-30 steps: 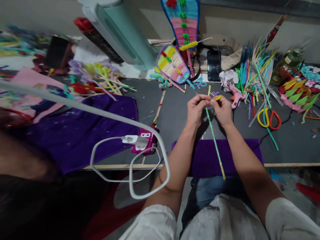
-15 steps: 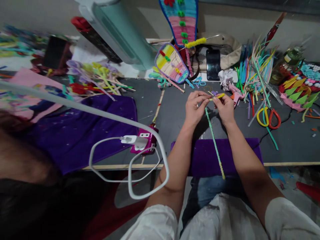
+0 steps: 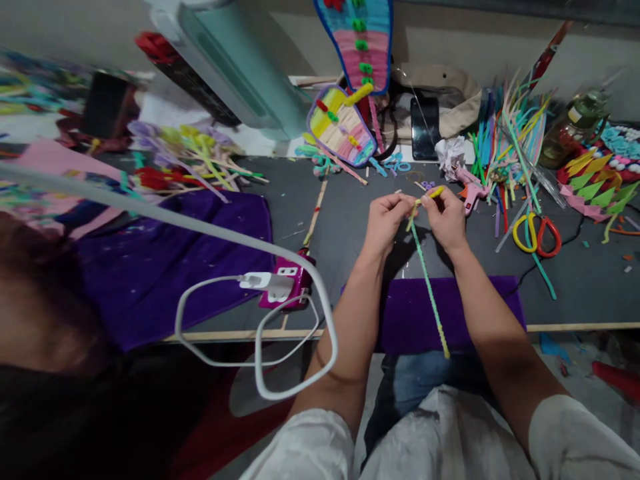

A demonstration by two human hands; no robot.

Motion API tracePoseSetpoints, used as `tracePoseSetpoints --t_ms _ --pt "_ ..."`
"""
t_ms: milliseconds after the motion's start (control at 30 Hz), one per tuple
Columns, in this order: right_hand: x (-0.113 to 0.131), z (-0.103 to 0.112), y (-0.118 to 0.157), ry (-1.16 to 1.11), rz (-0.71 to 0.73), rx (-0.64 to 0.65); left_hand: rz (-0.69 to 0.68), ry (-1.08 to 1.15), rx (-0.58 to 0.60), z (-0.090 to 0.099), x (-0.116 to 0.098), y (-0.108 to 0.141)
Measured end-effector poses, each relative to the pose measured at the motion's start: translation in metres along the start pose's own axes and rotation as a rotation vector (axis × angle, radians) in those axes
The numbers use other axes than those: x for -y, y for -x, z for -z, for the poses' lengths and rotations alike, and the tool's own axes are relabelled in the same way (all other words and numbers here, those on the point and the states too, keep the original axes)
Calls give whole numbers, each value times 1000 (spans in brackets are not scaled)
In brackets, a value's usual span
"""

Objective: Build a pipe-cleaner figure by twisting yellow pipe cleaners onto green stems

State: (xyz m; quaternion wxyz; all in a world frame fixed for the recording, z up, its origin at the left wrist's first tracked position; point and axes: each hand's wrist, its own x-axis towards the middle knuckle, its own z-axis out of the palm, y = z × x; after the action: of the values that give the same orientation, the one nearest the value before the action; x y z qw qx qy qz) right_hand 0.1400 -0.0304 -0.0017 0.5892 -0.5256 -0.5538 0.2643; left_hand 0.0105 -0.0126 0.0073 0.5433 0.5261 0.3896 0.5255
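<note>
Pinching nearly closed, the left hand (image 3: 387, 223) and right hand (image 3: 447, 220) grip a yellow strip (image 3: 437, 192) between their fingertips, probably for fine control; the green stem (image 3: 425, 273) extends below them over purple cloth (image 3: 410, 313), while scissors (image 3: 535, 230) lie rightward on the surface (image 3: 590, 293), presumably kept within reach
</note>
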Motion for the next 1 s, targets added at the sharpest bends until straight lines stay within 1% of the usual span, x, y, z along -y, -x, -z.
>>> tracePoseSetpoints --t_ms 100,167,267,333,433,633,767,867,1000 --pt "-4 1 -3 -105 -85 9 69 37 63 4 -4 0" --pt "-6 2 -6 -232 -182 55 81 43 113 7 -8 1" --pt "-5 4 -7 -436 -346 142 64 51 178 11 -11 3" --pt "0 6 -7 -539 -435 179 41 66 187 13 -11 4" --pt "6 8 -6 -635 -520 230 9 72 187 14 -9 4" --pt "8 6 -4 -712 -612 304 -119 -10 164 17 -10 2" --pt "6 5 -4 -790 -657 338 -168 -48 138 17 -11 2" --pt "6 4 -3 -808 -661 333 -204 -49 120 14 -8 1" --pt "7 1 -2 -786 -631 270 -259 -41 60 11 -4 -1"
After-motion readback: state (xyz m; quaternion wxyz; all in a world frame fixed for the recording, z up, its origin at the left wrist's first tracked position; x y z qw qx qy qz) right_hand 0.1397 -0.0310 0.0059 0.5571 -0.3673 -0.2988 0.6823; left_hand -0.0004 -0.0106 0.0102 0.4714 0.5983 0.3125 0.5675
